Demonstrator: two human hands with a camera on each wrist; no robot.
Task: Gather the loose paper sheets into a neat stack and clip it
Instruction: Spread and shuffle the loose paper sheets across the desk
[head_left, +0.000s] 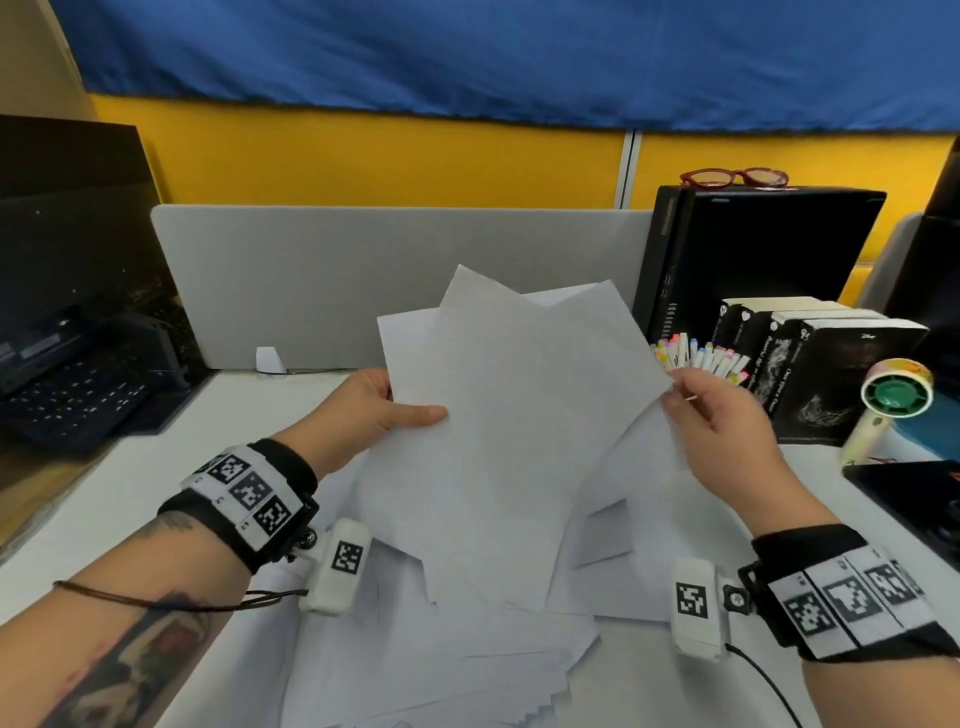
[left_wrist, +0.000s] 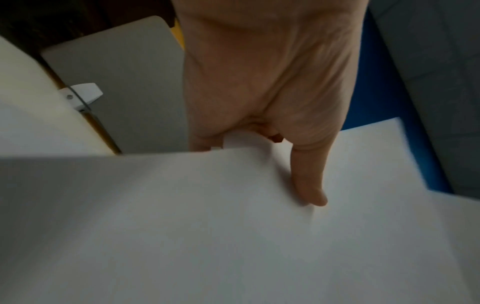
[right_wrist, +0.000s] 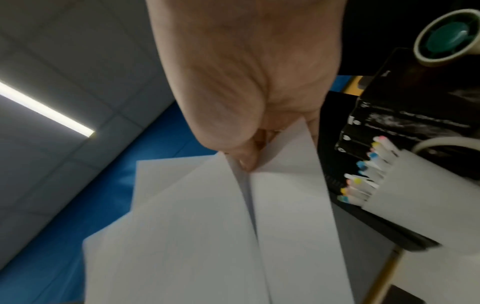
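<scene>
Because the paper sheets (head_left: 519, 395) are thin, light and limp, they will sag and fan apart unless supported on two opposite edges, and their smooth faces will probably slide readily over one another. At present a fanned bundle of them is held raised above the worktop (head_left: 130, 499), with corners pointing in several directions. The left hand (head_left: 374, 410) grips the bundle's left edge, thumb laid flat on the top sheet and the fingers out of sight beneath; the left wrist view confirms the thumb (left_wrist: 309, 185) pressing on the white surface. The right hand (head_left: 727, 431) pinches the right edge between thumb and fingers, and the right wrist view shows the fingertips (right_wrist: 246, 162) closed into a fold where two sheets diverge. More loose sheets (head_left: 467, 665) lie overlapped and skewed on the worktop below, some with serrated-looking fanned edges. All the paper is plain matt white, rectangular and sharp-cornered; creasing is the main hazard under a tight pinch. Squaring is judged best done by holding both long edges loosely and tapping the lower edge on the worktop. No clip can be identified in any view. A case of markers (head_left: 701, 358) stands just beside the right hand.
</scene>
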